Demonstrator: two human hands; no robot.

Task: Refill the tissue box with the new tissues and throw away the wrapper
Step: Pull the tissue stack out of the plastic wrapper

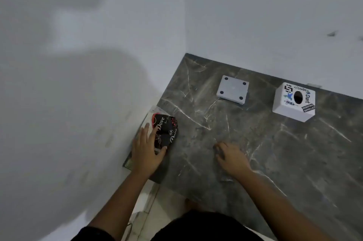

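Dark marble counter (255, 142); left hand (146, 152) fingers spread on black wrapper (166, 129).

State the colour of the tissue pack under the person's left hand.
Mostly black with red and white print, seen in the head view: tissue pack, left hand.

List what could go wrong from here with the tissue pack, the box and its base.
1. The left hand presses the dark Dove tissue pack at the counter's left edge; a slip could push it off.
2. The base plate lies apart from the sticker-covered tissue box, so it may be forgotten.
3. The right hand rests empty, so tearing the wrapper one-handed could be clumsy.
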